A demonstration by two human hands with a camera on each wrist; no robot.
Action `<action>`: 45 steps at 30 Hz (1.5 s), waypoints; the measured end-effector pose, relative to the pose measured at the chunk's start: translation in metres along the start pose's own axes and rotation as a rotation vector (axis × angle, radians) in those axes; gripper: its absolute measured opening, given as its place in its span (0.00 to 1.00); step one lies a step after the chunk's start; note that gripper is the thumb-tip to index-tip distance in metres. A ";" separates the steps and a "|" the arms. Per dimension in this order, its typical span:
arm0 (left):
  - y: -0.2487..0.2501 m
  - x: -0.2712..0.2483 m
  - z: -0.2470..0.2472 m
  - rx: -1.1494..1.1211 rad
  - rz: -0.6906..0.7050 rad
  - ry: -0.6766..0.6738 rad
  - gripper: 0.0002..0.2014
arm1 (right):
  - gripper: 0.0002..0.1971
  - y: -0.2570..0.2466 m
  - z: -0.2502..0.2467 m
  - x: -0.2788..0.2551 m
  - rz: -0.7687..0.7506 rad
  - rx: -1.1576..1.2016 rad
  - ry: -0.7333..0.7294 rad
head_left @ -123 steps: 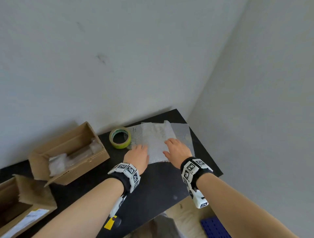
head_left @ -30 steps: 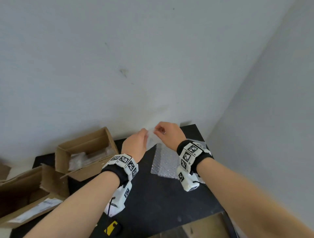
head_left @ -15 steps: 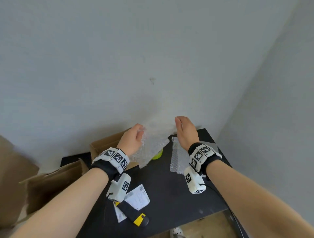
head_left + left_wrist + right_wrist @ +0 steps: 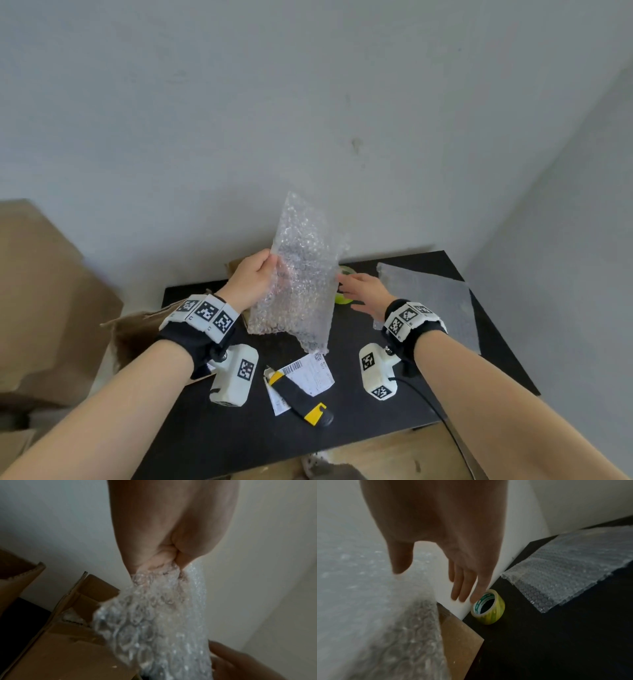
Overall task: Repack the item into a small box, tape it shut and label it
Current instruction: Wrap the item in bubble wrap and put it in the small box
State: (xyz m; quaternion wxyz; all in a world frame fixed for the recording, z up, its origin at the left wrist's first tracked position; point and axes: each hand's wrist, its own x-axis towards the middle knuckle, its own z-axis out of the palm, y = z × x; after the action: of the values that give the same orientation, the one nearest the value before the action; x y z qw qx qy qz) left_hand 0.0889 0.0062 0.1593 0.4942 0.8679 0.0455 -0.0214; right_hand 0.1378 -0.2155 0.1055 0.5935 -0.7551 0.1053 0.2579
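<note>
Standing at the far left is a large brown cardboard box [image 4: 41,301], blurred and close to the camera, and just right of it an open cardboard box [image 4: 144,329] rests on the left end of the black tabletop [image 4: 394,404]. The wrist view shows a smaller open box [image 4: 72,628] with some clear wrapping inside it, right beside the left hand [image 4: 251,282]. That hand is raised above the tabletop and pinches the left edge of a sheet of bubble wrap [image 4: 301,274], thumb on the near face and fingers curled behind it, so the sheet hangs upright in the air. Below the sheet, a white printed label [image 4: 310,373] with a barcode lies flat on the tabletop, and a black and yellow utility knife [image 4: 301,397] lies across it. Right of the held sheet, the right hand [image 4: 364,294] is spread, fingers straight and apart, gripping nothing, close to the sheet's right edge; contact cannot be made out. Its fingertips hover above a yellow-green roll of tape [image 4: 488,607] lying near the wall. Farther right, a second bubble wrap sheet [image 4: 435,301] lies flat on the tabletop's right end.
</note>
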 end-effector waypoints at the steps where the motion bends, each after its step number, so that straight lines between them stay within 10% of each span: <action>1: -0.002 0.002 -0.003 -0.023 -0.004 -0.005 0.17 | 0.24 -0.002 0.003 0.000 0.040 0.041 -0.083; 15: -0.022 0.021 -0.034 -0.180 -0.149 0.121 0.21 | 0.06 -0.040 0.008 0.032 -0.020 0.359 -0.334; 25: -0.022 0.029 -0.048 -0.035 -0.027 0.255 0.18 | 0.45 -0.065 -0.008 0.047 -0.329 -0.009 -0.218; 32: -0.016 0.032 -0.049 0.035 -0.024 0.284 0.19 | 0.11 -0.093 -0.009 0.037 -0.566 -0.599 -0.094; 39: -0.001 0.025 -0.043 0.492 -0.063 0.136 0.45 | 0.09 -0.125 0.010 0.025 -0.763 -0.678 -0.087; 45: 0.014 0.035 -0.039 0.532 0.035 0.157 0.24 | 0.05 -0.147 0.022 0.009 -0.853 -0.685 -0.125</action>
State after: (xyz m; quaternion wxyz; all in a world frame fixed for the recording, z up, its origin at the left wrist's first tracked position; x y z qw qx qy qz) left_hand 0.1251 0.0344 0.1886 0.2441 0.9668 0.0616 0.0432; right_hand 0.2083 -0.1526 0.2211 0.3708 -0.8640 -0.3355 0.0585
